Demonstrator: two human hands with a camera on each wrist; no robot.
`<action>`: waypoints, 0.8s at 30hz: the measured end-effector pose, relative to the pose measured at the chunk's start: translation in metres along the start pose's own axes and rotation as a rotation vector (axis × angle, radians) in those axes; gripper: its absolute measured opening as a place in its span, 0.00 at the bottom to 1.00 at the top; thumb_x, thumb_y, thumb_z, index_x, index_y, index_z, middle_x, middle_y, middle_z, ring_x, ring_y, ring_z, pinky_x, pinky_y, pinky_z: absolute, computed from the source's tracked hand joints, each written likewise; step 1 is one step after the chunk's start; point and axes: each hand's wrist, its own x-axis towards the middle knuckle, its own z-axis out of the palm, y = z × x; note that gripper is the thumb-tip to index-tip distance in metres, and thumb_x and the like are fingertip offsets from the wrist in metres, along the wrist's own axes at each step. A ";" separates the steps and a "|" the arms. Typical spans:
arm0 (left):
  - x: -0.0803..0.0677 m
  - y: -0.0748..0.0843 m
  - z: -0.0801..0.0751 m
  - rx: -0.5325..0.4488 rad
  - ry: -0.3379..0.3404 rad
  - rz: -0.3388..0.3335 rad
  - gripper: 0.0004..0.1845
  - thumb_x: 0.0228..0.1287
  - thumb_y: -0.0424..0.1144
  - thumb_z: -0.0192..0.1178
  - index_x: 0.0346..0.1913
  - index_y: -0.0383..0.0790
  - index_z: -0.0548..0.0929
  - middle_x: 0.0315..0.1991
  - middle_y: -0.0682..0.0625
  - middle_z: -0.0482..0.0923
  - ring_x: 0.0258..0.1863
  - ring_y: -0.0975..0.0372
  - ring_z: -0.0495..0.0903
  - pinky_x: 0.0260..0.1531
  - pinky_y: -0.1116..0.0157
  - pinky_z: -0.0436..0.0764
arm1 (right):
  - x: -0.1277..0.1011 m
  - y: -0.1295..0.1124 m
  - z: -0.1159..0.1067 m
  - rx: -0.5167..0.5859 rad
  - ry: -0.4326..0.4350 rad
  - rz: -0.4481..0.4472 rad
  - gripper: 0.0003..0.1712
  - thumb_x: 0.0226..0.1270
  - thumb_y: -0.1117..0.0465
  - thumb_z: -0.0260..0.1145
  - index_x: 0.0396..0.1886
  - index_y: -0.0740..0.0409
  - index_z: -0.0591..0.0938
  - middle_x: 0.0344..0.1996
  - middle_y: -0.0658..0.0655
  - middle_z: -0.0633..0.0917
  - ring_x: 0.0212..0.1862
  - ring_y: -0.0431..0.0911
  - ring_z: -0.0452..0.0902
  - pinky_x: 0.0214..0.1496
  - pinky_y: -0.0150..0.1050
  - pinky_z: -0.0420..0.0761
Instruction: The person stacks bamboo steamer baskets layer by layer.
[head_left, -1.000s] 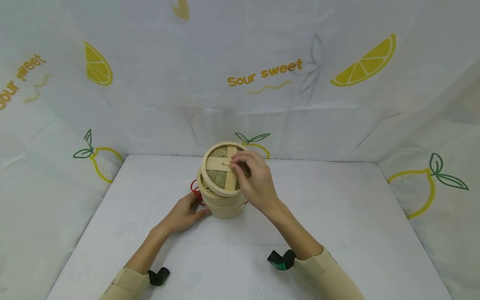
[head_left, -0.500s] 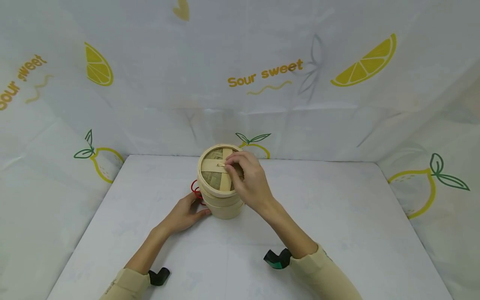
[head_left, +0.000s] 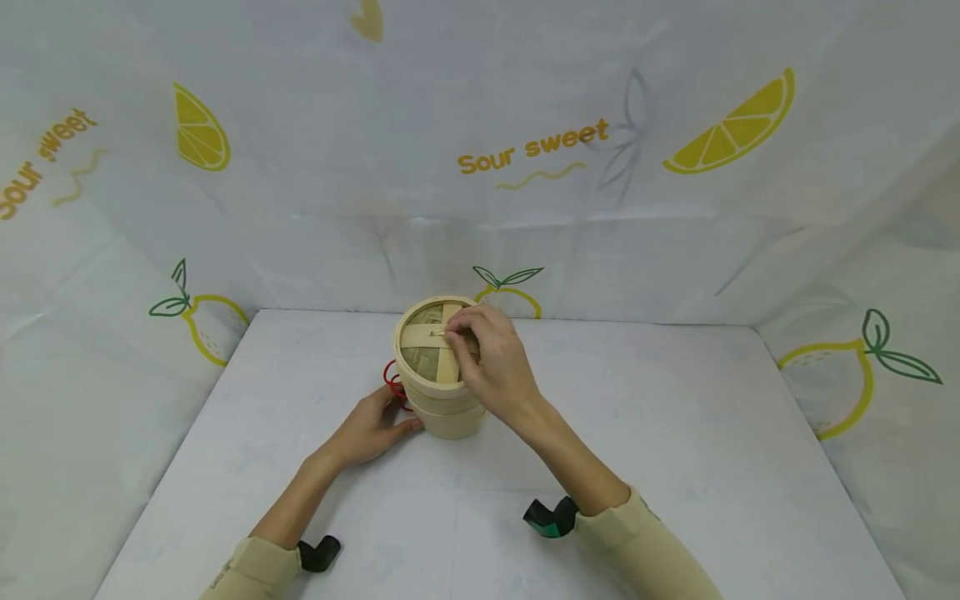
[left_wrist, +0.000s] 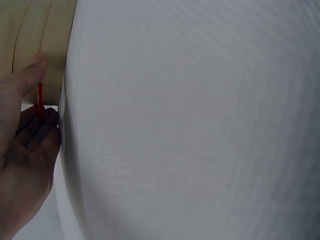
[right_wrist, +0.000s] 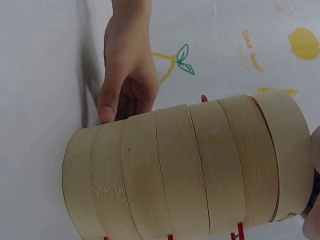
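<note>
Standing upright mid-counter (head_left: pixel 675 433): bamboo steamer (head_left: pixel 442 392), axis vertical. Right hand (head_left: pixel 491 367) above, pinching lid knob (head_left: pixel 441 333); left hand (head_left: pixel 371 429) open, fingers bracing its lower left side.

White table w/ one steamer stack on it

Table (head_left: pixel 675 467) has plain white top, backed by lemon-print cloth. Bamboo steamer (head_left: pixel 442 392) stands upright near the back, approx. centre, lid on. Red ring thing (head_left: pixel 390 379) just beside its left side, touching it. Left hand (head_left: pixel 371 429) rests on the top, against steamer's base.
</note>
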 end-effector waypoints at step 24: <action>-0.001 0.001 0.000 0.016 0.009 -0.001 0.24 0.68 0.41 0.77 0.63 0.42 0.81 0.51 0.53 0.85 0.58 0.61 0.82 0.71 0.48 0.83 | 0.002 0.001 0.004 0.017 -0.029 0.067 0.03 0.75 0.68 0.71 0.44 0.63 0.88 0.44 0.58 0.90 0.54 0.53 0.85 0.66 0.48 0.84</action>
